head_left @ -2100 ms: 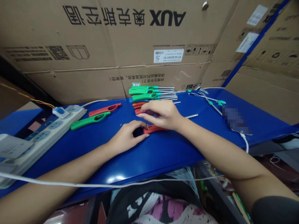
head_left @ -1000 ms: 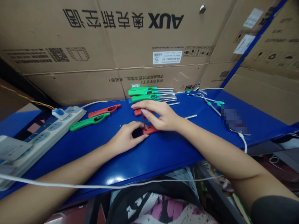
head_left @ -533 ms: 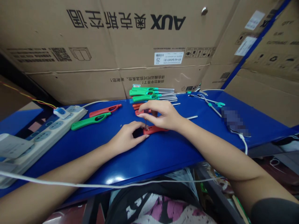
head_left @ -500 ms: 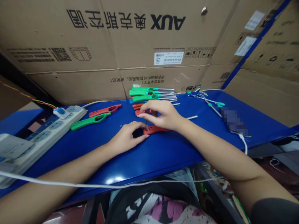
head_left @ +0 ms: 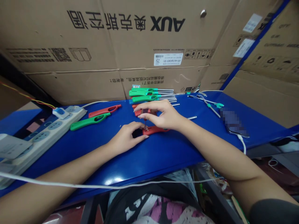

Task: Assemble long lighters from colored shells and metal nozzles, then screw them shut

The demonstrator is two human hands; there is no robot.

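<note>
On the blue tabletop lies a red long-necked lighter (head_left: pixel 155 130), its butt end pinched between the thumb and fingers of my left hand (head_left: pixel 127 137). My right hand (head_left: pixel 167 115) is closed around a small screwdriver (head_left: pixel 145 111) with a dark handle. The screwdriver stands upright, its thin shaft meeting the lighter near the left fingertips; whether a screw sits under the tip is too small to tell. My right hand and wrist hide part of the lighter. A metal tube (head_left: pixel 192 117) shows beyond the wrist. Just behind the right fingers lies another red lighter (head_left: pixel 138 113).
Several green lighters (head_left: pixel 142 92) are stacked at the back. A red handle (head_left: pixel 105 110) and a green handle (head_left: pixel 90 122) lie left, near a white power strip (head_left: pixel 54 126). At right are a phone (head_left: pixel 233 123) and loose lighter parts (head_left: pixel 213 107). Cardboard (head_left: pixel 130 56) walls the back.
The fingers of my right hand have shifted on the screwdriver, showing more of its handle. My left hand and the lighter stay in place.
</note>
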